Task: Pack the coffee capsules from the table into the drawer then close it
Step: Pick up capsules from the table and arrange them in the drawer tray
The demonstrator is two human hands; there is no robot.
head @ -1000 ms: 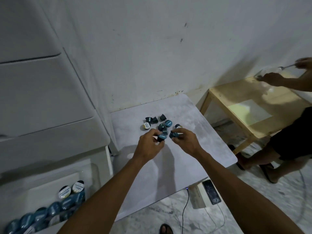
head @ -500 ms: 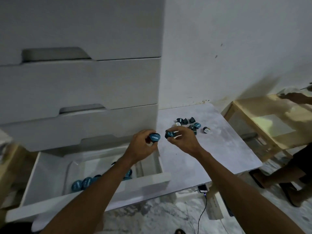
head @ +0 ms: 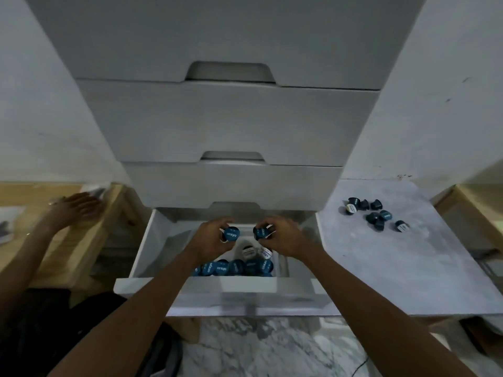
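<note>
At the far left another person's hand (head: 77, 208) lies flat on a wooden table (head: 70, 240), well apart from your work.

In the middle stands a white chest of drawers (head: 226, 123) with its upper drawers pushed in. Its bottom drawer (head: 217, 285) is pulled out toward you, and both your hands are over its open far half. Your left hand (head: 212, 239) is curled around a blue-lidded capsule (head: 232, 233), with the printed lid facing you at the fingertips; a second lid edge seems to peek out just below it, but you cannot tell for sure. Just to its right, close but not touching, your right hand (head: 280, 238) has its fingers closed on a small cluster of dark capsules (head: 262, 232); how many it holds cannot be told. Below your hands, inside the drawer, a row of blue capsules (head: 234, 267) lies along the near wall, lids turned toward you, and two white-lidded capsules (head: 255, 251) sit just behind that row, under your right hand.

To the right of the chest, a pale grey table (head: 408, 268) butts against the drawer's right side. A loose group of capsules (head: 374, 214) remains toward its far end, some tipped on their sides, one at the left of the group showing a white lid. At the far right edge, the corner of another wooden table (head: 479, 210) comes into view.
</note>
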